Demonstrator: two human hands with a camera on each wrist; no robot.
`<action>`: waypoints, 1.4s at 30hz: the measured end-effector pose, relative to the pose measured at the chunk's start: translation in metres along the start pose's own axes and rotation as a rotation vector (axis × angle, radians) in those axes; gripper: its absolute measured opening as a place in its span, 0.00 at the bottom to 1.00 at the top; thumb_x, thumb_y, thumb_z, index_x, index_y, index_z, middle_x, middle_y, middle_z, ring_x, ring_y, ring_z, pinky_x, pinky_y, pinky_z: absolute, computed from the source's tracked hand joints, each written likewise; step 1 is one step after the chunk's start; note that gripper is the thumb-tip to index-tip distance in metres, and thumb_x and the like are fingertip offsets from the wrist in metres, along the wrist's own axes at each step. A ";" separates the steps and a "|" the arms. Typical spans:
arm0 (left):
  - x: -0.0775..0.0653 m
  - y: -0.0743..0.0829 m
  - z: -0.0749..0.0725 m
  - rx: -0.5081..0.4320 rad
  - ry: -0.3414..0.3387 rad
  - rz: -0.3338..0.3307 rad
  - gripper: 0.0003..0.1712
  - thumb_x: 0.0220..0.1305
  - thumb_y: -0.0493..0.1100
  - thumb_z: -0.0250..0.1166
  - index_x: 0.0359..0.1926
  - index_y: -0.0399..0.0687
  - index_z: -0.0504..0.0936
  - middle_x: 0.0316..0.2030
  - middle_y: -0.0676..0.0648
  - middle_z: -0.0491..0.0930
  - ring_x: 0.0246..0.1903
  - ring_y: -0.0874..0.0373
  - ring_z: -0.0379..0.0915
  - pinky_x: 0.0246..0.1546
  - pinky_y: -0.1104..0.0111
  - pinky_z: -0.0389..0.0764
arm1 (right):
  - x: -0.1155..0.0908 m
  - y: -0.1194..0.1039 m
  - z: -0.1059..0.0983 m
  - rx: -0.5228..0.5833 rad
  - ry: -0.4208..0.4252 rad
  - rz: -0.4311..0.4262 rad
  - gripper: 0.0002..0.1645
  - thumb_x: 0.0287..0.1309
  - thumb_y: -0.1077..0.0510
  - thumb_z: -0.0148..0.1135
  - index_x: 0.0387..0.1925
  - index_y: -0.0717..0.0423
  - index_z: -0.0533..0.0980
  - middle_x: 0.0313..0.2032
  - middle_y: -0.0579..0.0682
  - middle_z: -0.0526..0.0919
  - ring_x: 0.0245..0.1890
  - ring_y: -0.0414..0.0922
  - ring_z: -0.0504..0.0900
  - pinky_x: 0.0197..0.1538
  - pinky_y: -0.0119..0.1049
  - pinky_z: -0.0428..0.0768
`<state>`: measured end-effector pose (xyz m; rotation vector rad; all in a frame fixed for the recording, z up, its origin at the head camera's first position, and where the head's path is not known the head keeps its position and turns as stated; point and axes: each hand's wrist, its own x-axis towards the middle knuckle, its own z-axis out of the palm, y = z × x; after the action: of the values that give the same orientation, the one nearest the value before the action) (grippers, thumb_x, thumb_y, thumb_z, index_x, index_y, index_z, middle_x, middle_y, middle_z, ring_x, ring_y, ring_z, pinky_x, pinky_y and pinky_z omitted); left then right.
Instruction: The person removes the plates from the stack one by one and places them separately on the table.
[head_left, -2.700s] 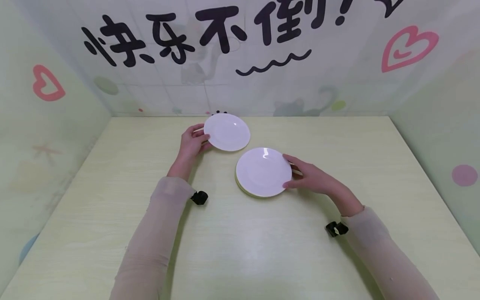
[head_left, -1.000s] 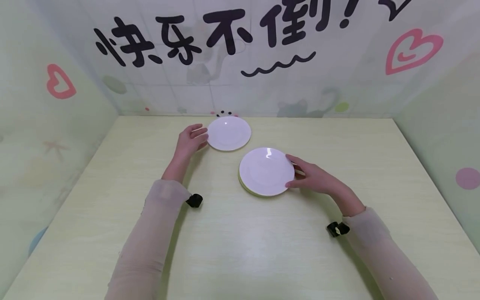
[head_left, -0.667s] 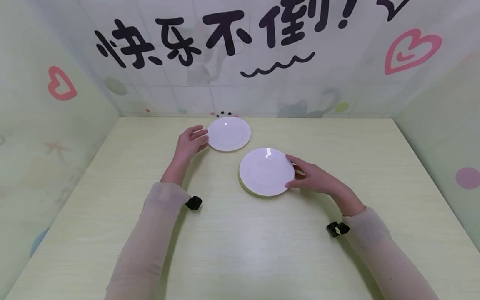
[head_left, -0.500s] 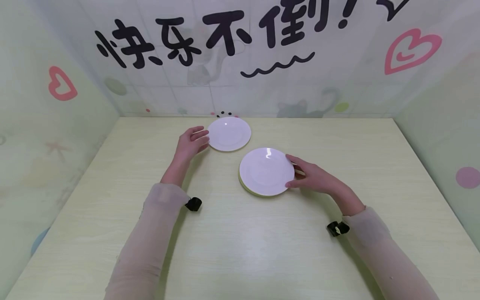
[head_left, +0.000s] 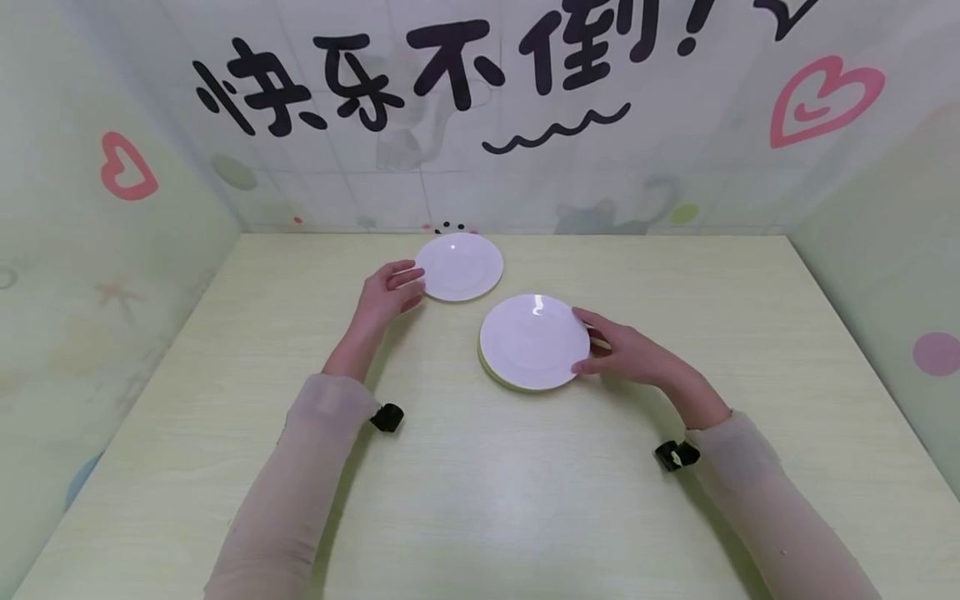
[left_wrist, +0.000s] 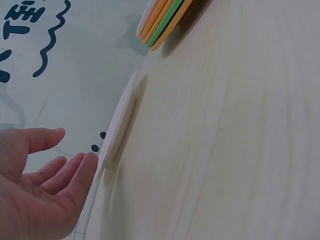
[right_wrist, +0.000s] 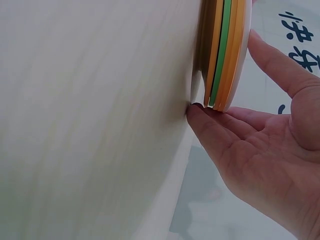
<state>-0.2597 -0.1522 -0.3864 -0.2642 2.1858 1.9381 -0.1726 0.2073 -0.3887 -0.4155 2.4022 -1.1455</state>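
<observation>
A single white plate (head_left: 459, 267) lies on the table near the back wall. My left hand (head_left: 388, 293) is at its left edge with fingers loosely spread; in the left wrist view the thumb stands apart from the plate and nothing is held. Closer to me is a stack of plates (head_left: 534, 342), a white one on top. From the side, in the right wrist view, the stack shows orange and green plate edges (right_wrist: 227, 55). My right hand (head_left: 630, 354) holds the stack's right side, thumb on the top rim and fingers low at the edge.
A pale wood-grain table (head_left: 480, 500) spreads out under the plates. A printed back wall (head_left: 337, 192) and two side walls enclose it. Both sleeves carry small black devices (head_left: 387, 417) at the wrist.
My left hand has let go of the single white plate, which was held tilted and now lies flat. That hand has since shifted slightly right and nearer me. The right hand stays on the stack.
</observation>
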 end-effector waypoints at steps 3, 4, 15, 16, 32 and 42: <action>-0.001 -0.002 0.001 0.010 -0.017 0.003 0.33 0.71 0.35 0.59 0.73 0.43 0.61 0.69 0.42 0.70 0.64 0.51 0.72 0.62 0.67 0.80 | 0.000 -0.001 0.000 -0.001 0.000 0.003 0.55 0.61 0.53 0.69 0.78 0.62 0.45 0.77 0.65 0.51 0.76 0.63 0.55 0.76 0.57 0.62; -0.002 -0.002 0.002 0.010 -0.022 0.004 0.32 0.71 0.35 0.59 0.73 0.44 0.62 0.69 0.42 0.70 0.65 0.50 0.72 0.62 0.67 0.80 | 0.000 -0.001 -0.001 -0.002 -0.001 0.005 0.55 0.61 0.53 0.69 0.78 0.62 0.45 0.77 0.65 0.51 0.76 0.63 0.55 0.76 0.57 0.62; -0.010 -0.010 0.007 0.078 -0.086 0.029 0.31 0.71 0.36 0.60 0.72 0.42 0.63 0.68 0.41 0.71 0.61 0.51 0.75 0.57 0.72 0.82 | 0.001 0.000 -0.001 0.001 -0.001 0.013 0.56 0.61 0.52 0.69 0.78 0.61 0.45 0.77 0.65 0.51 0.76 0.63 0.55 0.76 0.57 0.62; -0.010 -0.011 0.008 0.084 -0.092 0.031 0.31 0.71 0.36 0.60 0.72 0.42 0.63 0.68 0.41 0.72 0.60 0.52 0.75 0.57 0.72 0.82 | 0.001 0.000 -0.001 0.000 -0.001 0.014 0.56 0.61 0.52 0.69 0.78 0.61 0.45 0.77 0.65 0.51 0.76 0.63 0.55 0.76 0.57 0.62; -0.023 -0.018 0.022 0.143 -0.193 0.085 0.30 0.70 0.37 0.61 0.71 0.39 0.66 0.67 0.40 0.73 0.61 0.48 0.76 0.57 0.72 0.82 | 0.001 0.001 0.000 0.009 -0.004 0.005 0.56 0.61 0.53 0.69 0.78 0.62 0.45 0.77 0.64 0.50 0.76 0.63 0.54 0.76 0.57 0.62; -0.029 -0.023 0.031 0.112 -0.227 0.076 0.31 0.68 0.37 0.63 0.70 0.40 0.67 0.66 0.41 0.74 0.60 0.53 0.77 0.51 0.77 0.83 | 0.001 0.001 0.000 0.013 -0.002 0.004 0.56 0.60 0.53 0.69 0.78 0.61 0.45 0.77 0.64 0.50 0.76 0.63 0.54 0.76 0.56 0.62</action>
<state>-0.2248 -0.1244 -0.4041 0.0555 2.1706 1.7765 -0.1738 0.2080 -0.3899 -0.4070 2.3921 -1.1573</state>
